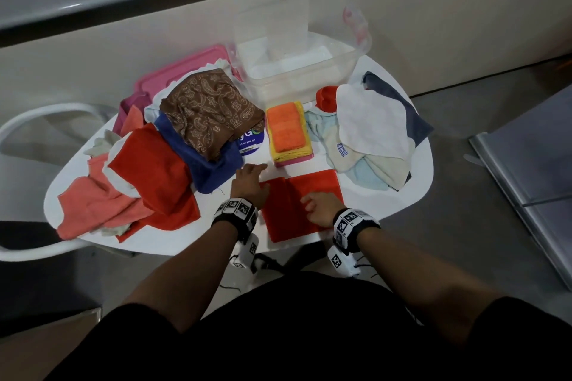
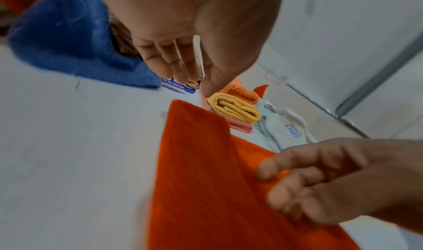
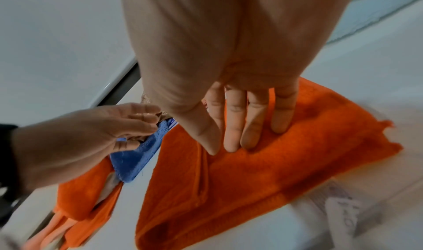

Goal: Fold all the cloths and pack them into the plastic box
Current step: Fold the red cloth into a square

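A red-orange cloth lies folded flat at the table's front edge. My right hand rests on it, its straight fingers pressing the fabric down. My left hand hovers at the cloth's left edge with fingers extended and holding nothing. Behind the cloth sits a stack of folded cloths, orange on yellow on pink. The clear plastic box stands at the back of the table. Unfolded cloths lie in two piles: brown paisley, blue and red on the left, white on the right.
A pink lid lies behind the left pile. A white chair stands to the left of the round white table. A blue sticker shows on the tabletop. Grey metal furniture stands to the right.
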The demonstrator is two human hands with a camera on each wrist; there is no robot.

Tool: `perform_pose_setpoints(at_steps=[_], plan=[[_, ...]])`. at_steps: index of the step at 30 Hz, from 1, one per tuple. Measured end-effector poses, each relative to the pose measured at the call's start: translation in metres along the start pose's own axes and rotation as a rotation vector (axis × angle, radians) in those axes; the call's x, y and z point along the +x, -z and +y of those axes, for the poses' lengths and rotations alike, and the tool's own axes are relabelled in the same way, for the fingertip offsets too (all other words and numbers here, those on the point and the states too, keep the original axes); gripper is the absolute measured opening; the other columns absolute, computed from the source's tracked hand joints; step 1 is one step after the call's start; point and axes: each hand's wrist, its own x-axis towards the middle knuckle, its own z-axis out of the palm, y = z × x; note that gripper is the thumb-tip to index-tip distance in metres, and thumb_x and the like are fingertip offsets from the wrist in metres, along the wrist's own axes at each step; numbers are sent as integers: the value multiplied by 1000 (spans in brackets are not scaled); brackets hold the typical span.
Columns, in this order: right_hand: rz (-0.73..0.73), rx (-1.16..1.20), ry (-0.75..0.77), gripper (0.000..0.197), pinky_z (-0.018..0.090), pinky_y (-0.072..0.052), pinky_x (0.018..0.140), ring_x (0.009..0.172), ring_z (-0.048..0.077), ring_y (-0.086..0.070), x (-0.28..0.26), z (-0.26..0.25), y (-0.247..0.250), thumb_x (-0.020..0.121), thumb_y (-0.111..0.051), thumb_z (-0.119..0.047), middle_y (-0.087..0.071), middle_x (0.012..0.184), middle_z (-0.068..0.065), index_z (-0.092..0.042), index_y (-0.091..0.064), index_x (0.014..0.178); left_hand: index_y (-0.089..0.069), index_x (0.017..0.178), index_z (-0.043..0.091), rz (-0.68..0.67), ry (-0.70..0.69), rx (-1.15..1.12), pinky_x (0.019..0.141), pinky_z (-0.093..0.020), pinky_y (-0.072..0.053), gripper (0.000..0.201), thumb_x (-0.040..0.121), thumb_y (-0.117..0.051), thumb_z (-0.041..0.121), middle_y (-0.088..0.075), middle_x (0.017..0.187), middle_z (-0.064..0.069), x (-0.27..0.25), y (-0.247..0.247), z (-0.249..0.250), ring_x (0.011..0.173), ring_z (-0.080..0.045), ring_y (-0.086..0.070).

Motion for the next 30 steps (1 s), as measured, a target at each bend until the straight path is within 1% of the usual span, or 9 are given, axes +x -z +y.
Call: perform_pose_setpoints(at_steps=[2,5,10,13,17,22,25,28,30], plan=[[34,-77,17,48,20,-47,89,100,13,-60,-1,1,5,81,-65,-12,-66,111,-1,-17,-61,128,-53,134,23,-169,11,196,99,-42,-41,49,88,-62,37,-54,130,-9,7,2,4,123,-32,-44],[137,-292,103,49,35,-39,104,118,24,-56,-2,1,8,81,-67,-35,-64,123,2,-20,-61,127,-62,117,23,-169,-49,240,93,-40,-41,35,86,-61,40,-60,115,-8,5,-3,9,112,-30,-49],[132,-312,102,72,43,-43,98,117,26,-54,0,3,2,78,-64,-64,-61,126,2,-23,-52,135,-59,104,21,-116,-116,4,82,-39,-47,32,80,-57,42,-67,97,-4,-6,-15,13,93,-30,-60],[97,-364,92,51,37,-44,91,112,24,-58,-1,4,-6,82,-65,-52,-61,121,-1,-26,-54,124,-56,114,18,-178,-34,-37,84,-39,-51,30,89,-62,35,-68,105,-8,-7,-20,6,96,-30,-63],[116,-351,46,30,38,-36,97,111,24,-58,-7,0,-9,87,-60,-25,-63,117,-2,-26,-55,117,-57,119,14,-250,7,50,86,-38,-50,36,91,-63,36,-67,109,-12,-4,-22,-14,105,-33,-62],[181,-501,140,27,37,-34,87,103,26,-55,-12,-24,-18,76,-57,-11,-60,106,1,-25,-54,98,-55,116,19,-258,10,61,81,-38,-53,37,89,-62,44,-68,103,-10,-9,-22,-30,97,-32,-64],[154,-415,146,33,35,-36,82,107,27,-52,-12,-34,-35,74,-64,-15,-52,113,4,-22,-55,106,-50,113,21,-245,-99,62,74,-38,-50,34,93,-54,48,-68,96,-10,-15,-26,-35,91,-35,-64],[216,-303,-1,61,40,-44,94,116,32,-49,-12,-32,-42,74,-71,-29,-42,131,9,-22,-47,130,-44,121,22,-255,-219,87,71,-35,-44,39,96,-45,52,-67,100,-11,-16,-25,-30,90,-36,-64],[221,-310,-68,62,42,-41,100,120,33,-48,-12,-29,-39,78,-70,-35,-43,134,10,-25,-48,135,-42,116,21,-259,-265,86,71,-35,-45,38,97,-41,54,-66,98,-10,-14,-22,-25,86,-35,-64]])
